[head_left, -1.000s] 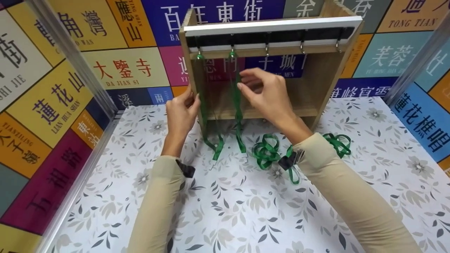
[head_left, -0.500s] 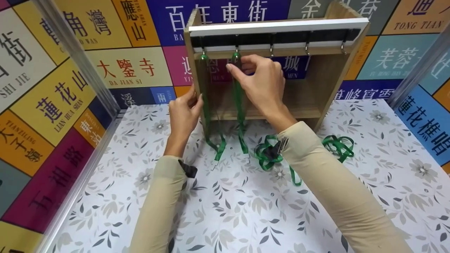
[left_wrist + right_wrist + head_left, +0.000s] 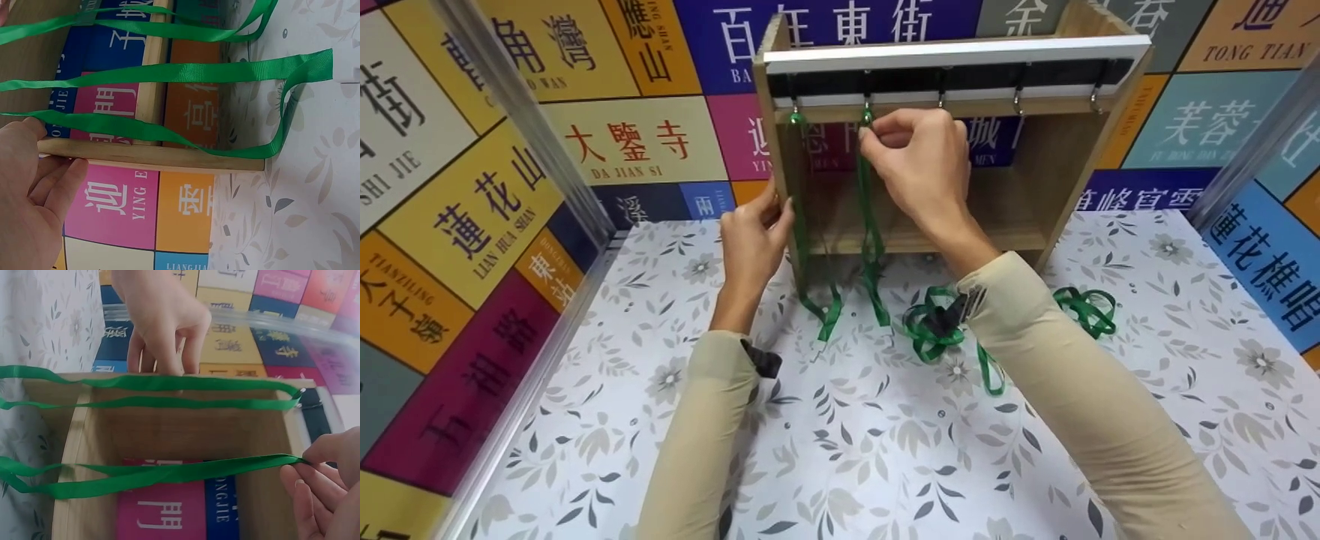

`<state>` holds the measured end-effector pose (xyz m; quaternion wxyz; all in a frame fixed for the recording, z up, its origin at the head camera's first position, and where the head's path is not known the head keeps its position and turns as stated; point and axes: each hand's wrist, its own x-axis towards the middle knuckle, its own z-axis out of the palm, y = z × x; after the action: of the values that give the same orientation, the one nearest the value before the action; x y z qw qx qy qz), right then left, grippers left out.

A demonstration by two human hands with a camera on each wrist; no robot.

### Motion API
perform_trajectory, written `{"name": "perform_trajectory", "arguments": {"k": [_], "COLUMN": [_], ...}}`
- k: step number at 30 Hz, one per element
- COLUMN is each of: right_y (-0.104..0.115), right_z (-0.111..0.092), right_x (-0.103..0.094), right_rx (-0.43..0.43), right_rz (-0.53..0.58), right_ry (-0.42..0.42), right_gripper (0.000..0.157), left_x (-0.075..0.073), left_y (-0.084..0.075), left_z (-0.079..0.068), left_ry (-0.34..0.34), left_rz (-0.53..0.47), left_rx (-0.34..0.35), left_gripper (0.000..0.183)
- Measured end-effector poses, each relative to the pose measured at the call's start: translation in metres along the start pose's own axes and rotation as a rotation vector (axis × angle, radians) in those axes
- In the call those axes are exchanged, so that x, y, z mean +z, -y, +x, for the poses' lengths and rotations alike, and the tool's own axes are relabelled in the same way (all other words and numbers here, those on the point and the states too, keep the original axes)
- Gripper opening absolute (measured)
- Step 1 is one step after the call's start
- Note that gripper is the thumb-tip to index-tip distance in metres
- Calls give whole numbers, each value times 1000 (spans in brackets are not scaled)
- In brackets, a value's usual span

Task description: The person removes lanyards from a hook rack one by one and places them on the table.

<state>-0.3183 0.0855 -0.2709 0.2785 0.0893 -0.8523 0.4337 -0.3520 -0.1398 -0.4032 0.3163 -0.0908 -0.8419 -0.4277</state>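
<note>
My left hand [image 3: 755, 240] holds the left side board of a wooden rack [image 3: 169, 154], thumb and fingers on either side of its edge. Two green lanyards hang from the rack's first two hooks. The left lanyard [image 3: 185, 384] hangs by my left hand, its lower end on the cloth. With thumb and fingertips, my right hand [image 3: 926, 161] pinches the second lanyard [image 3: 169, 473] close below its hook. That lanyard's top is partly hidden by the fingers in the right wrist view.
Bare metal hooks [image 3: 1018, 103] line the rack's black and white rail to the right. Coiled green lanyards [image 3: 934, 330] lie on the floral cloth, partly under my right sleeve, and another coil [image 3: 1086, 311] lies farther right. Sign-patterned walls [image 3: 637, 142] stand behind and beside.
My right hand has risen and moved left from beside the second lanyard to its top, and its fingers have closed on it. The left hand stays on the side board.
</note>
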Motion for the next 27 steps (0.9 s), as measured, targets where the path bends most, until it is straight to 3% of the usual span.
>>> {"name": "perform_trajectory", "arguments": {"k": [4,12,19,22,27], "right_y": [5,25,16,4,-23], "right_z": [-8,-30,-54,-62,-64], "right_x": [-9,-36,-58,-65,-74], "right_rx": [-51,-155,-227,-196,-81], "right_rz": [53,313,441,447,344], "right_ry": [6,94,308,436,633], "right_gripper": [17,15,8,6,12], "left_x": [0,-1,-2,-2,0], "left_y": [-1,-1,0,-1,0], "left_z": [0,0,0,0,0], "left_ry": [1,26,22,17,6], "left_rz": [2,1,-8,-7,-5], "left_rx": [0,-24,-24,-24,-9], "left_gripper": [43,47,44,43,42]}}
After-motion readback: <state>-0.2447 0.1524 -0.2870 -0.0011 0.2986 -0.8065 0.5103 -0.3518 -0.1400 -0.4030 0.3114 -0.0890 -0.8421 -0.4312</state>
